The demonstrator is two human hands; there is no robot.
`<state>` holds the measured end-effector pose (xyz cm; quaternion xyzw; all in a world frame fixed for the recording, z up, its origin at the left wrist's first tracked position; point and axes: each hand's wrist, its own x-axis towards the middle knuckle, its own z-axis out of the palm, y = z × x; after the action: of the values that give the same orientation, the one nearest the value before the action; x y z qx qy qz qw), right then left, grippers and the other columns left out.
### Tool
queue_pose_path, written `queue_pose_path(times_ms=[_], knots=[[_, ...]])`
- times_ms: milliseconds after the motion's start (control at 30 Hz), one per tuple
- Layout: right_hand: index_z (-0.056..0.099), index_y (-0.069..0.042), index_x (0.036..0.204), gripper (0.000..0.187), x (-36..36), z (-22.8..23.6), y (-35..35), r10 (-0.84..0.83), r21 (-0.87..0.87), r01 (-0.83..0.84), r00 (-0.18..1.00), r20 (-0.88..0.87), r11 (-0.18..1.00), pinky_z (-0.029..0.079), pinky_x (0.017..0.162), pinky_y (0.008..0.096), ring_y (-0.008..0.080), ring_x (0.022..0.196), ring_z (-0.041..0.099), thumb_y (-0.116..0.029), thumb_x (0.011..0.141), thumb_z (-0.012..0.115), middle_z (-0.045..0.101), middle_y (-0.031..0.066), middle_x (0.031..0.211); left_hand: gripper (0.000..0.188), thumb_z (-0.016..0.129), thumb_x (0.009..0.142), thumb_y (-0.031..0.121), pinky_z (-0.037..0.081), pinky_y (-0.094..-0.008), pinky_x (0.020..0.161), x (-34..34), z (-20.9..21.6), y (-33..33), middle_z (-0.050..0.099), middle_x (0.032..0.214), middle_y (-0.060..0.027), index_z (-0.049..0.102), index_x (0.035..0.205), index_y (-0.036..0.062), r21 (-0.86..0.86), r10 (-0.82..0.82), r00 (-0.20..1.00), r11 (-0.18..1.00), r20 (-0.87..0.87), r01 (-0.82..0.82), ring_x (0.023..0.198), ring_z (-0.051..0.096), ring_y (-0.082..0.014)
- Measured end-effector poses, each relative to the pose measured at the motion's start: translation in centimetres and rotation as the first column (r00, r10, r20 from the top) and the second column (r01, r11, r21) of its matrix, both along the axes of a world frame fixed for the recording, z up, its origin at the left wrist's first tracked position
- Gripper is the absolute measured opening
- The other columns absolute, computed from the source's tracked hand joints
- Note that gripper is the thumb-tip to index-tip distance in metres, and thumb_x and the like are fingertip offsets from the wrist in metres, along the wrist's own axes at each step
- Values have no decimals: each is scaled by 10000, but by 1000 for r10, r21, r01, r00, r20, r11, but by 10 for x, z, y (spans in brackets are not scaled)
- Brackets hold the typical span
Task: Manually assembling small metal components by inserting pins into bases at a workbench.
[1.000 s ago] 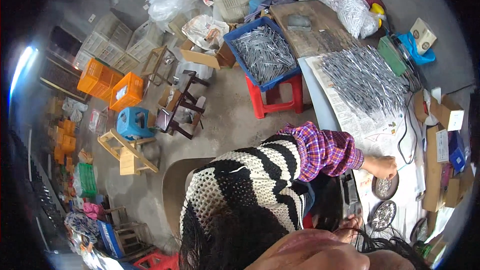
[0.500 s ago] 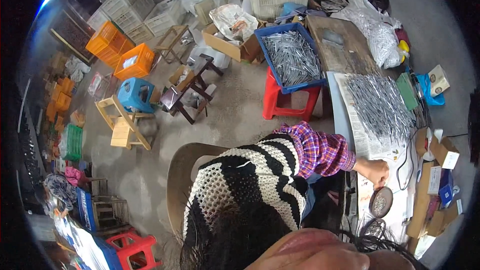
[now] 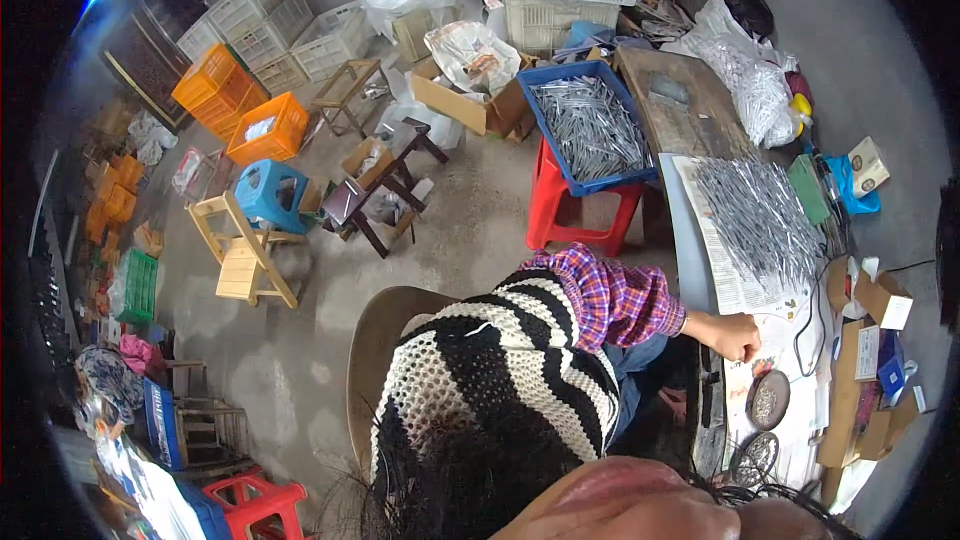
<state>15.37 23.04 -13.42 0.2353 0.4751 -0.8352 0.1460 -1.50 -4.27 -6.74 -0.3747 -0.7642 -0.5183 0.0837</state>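
My left hand [image 3: 738,338], in a plaid sleeve, is held over the newspaper-covered worktable [image 3: 780,332] with its fingers curled closed. Whatever may be inside the fingers is too small or hidden to make out. Just beyond the fingertips, apart from them, sits a round dark dish [image 3: 768,400] filled with small metallic pieces. A second round dish [image 3: 755,458] lies beside it, partly covered by strands of hair. Many thin silvery metal rods [image 3: 758,220] are spread over newspaper farther along the table. My right hand does not show.
A blue tray [image 3: 552,135] heaped with similar rods rests on a red stool [image 3: 545,202]. Opened small cardboard boxes [image 3: 885,305] and a black cable [image 3: 806,372] lie along the table's right side. A wooden folding chair [image 3: 242,260] and dark low bench [image 3: 372,195] stand on the floor.
My left hand has drawn back leftward from the dish of small pieces, its fingers now curled in. The whole view has shifted slightly.
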Motion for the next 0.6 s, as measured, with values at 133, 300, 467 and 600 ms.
queue_pose_path(times_ms=[133,300,467,600], knots=[[367,-105,1344,443,0,11,-3,1,-6,-1,1000,30,1000,386,457,193,73,624,492,-208,931,492,532,0,801,139,563,598,-6,481,-344,610,4,-4,-15,645,685,-112,663,687,30,-1,13,1000,1000,4,-13,658,624,-243],[365,-107,1346,444,-6,26,-6,36,-12,-35,997,65,999,389,460,192,73,632,498,-212,933,492,532,-1,806,162,549,601,-18,480,-351,621,11,-11,-32,647,700,-118,663,708,26,-7,61,998,998,20,-61,669,625,-249],[408,-104,1323,435,13,50,-44,50,287,-11,990,-130,958,368,524,161,47,607,476,-240,925,518,558,-19,857,187,529,592,-30,475,-359,621,22,-7,-32,645,703,-129,660,717,16,-2,42,998,999,49,-42,674,622,-264],[547,-51,1200,358,11,33,-83,75,290,63,895,-441,955,304,493,154,26,570,420,-254,905,550,564,-12,757,184,539,582,-24,476,-355,619,29,-6,-36,645,698,-128,661,714,18,-5,61,998,998,34,-61,673,623,-261]])
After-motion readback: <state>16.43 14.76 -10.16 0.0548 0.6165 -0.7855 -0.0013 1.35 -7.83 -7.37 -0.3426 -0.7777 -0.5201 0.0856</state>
